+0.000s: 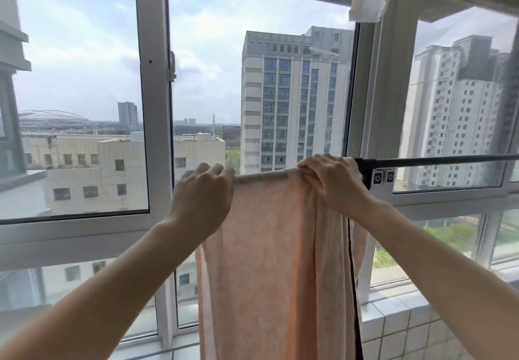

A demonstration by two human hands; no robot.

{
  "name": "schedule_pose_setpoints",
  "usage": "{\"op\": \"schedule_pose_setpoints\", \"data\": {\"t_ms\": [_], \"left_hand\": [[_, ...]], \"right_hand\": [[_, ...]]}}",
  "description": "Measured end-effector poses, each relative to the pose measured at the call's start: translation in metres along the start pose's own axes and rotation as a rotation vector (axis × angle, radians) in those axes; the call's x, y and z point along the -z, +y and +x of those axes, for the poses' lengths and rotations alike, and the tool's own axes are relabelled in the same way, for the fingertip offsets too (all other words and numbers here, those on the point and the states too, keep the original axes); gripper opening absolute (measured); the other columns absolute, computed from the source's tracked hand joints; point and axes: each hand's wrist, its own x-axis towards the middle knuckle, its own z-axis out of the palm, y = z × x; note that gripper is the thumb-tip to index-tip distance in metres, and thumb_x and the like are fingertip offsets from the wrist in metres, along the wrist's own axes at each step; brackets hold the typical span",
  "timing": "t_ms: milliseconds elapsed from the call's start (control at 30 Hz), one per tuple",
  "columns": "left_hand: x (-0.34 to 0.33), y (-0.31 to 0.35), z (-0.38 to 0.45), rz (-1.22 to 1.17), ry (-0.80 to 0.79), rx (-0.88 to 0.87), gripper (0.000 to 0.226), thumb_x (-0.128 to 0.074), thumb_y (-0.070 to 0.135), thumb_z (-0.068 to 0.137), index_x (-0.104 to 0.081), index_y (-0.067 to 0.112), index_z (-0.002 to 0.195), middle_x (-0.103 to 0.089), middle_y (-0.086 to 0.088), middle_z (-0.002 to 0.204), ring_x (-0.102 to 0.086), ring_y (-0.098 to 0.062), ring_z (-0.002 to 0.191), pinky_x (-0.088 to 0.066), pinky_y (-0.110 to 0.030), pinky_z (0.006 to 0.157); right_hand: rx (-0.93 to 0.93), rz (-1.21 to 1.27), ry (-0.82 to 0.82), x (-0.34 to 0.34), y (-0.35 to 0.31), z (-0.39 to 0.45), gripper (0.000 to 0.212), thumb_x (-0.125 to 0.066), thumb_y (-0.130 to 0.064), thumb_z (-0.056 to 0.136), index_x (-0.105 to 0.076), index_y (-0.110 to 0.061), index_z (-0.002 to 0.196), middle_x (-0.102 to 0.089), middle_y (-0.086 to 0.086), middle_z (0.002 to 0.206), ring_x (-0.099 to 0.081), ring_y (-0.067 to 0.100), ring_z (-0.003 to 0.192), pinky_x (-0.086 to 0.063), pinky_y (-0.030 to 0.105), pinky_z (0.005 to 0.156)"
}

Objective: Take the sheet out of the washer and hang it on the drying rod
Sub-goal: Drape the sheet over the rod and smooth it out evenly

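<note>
Your left hand [202, 191] sits at the left end of the fold, fingers curled over the top where the sheet [275, 261] crosses the drying rod [438, 160]. Held there, it pins that side so the cloth does not slide off while the other side is worked; it looks like a grasp on the fabric, and likely the rod beneath, though the fingertips are hidden behind the fold.

The peach sheet is out of the washer and draped over the rod, hanging straight down in front of the window frame [153, 106] in long folds, with a dark edge running down its right side. It appears bunched narrow, so spreading it along the rod is probably what is left.

Your right hand [331, 179] pinches gathered cloth at the right end of the fold, fingers clenched on a wad of fabric, just beside the rod's bracket [383, 177].
</note>
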Motion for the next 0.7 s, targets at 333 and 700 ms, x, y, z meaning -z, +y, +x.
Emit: {"op": "schedule_pose_setpoints", "data": {"t_ms": [333, 700], "left_hand": [[-0.039, 0.056, 0.045, -0.135, -0.038, -0.207, 0.025, -0.052, 0.042, 0.097, -0.058, 0.02, 0.106, -0.064, 0.006, 0.098, -0.068, -0.018, 0.077, -0.057, -0.037, 0.066], [-0.055, 0.048, 0.049, -0.244, 0.099, -0.088, 0.019, -0.058, 0.022, 0.095, -0.055, 0.009, 0.081, -0.06, -0.004, 0.073, -0.06, -0.032, 0.054, -0.051, -0.039, 0.05]], "right_hand": [[0.027, 0.048, 0.032, -0.004, 0.006, -0.007, 0.023, -0.06, -0.025, 0.092, -0.059, -0.025, 0.115, -0.064, -0.012, 0.109, -0.056, 0.009, 0.105, -0.036, 0.028, 0.102], [-0.105, 0.023, 0.078, 0.004, 0.003, 0.0, 0.029, -0.059, -0.036, 0.088, -0.055, -0.022, 0.113, -0.058, -0.007, 0.113, -0.05, 0.013, 0.108, -0.042, 0.042, 0.097]]}}
